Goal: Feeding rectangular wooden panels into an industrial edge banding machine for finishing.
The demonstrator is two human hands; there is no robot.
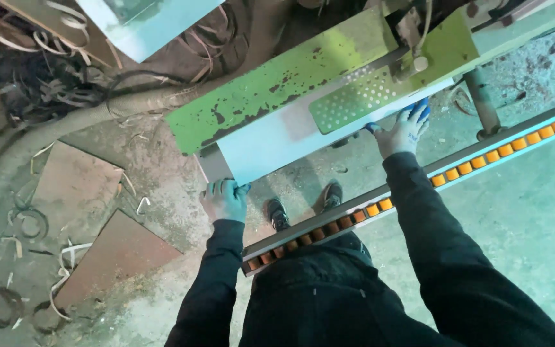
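I look down at a pale white panel [271,138] lying on a worn green machine table [277,83]. My left hand [225,199], in a light glove, grips the panel's near left corner. Farther right, my right hand [405,128], in a white and blue glove, presses flat on the panel's near edge, just under a perforated green plate [354,99]. Both sleeves are black. My shoes [303,204] stand on the dusty floor below the panel.
A roller rail with orange wheels [380,205] runs diagonally in front of my legs. A thick grey hose [46,132] curves at the left. Brown board offcuts [117,254] and strip scraps lie on the floor. A metal post [483,103] stands at right.
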